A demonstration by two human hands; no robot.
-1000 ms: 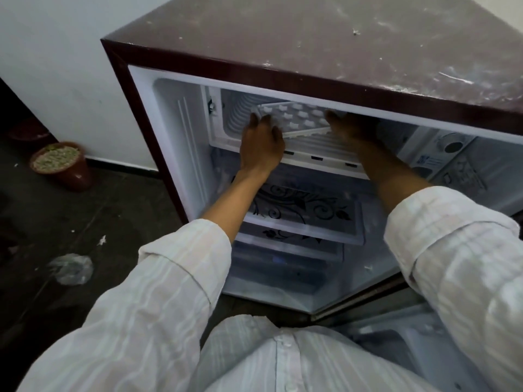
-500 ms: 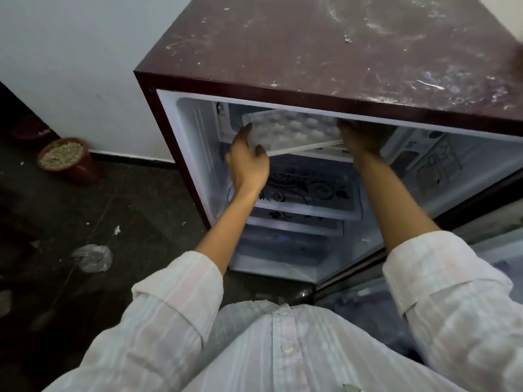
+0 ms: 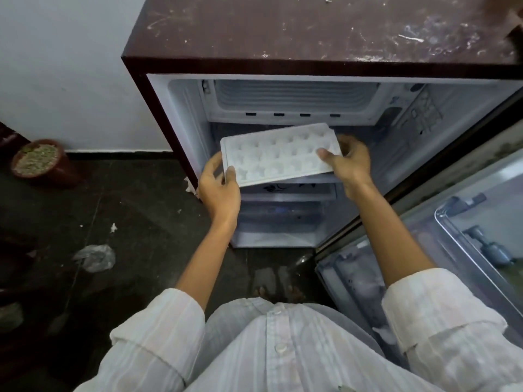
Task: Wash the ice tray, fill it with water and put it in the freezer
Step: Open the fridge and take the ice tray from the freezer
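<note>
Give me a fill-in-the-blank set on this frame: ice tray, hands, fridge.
1. The white ice tray is held by ____ hands, the left hand at one short end and the right hand at the other.
2. The fridge door is ____.
3. The freezer compartment at the top of the fridge holds ____ tray.
4. The brown pot stands on the ____.

Missing words: both; open; no; floor

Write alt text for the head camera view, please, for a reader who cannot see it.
Both hands, left hand and right hand, hold a white ice tray in front of an open small fridge, just below its freezer compartment. A plant pot stands on the dark floor at left.
</note>
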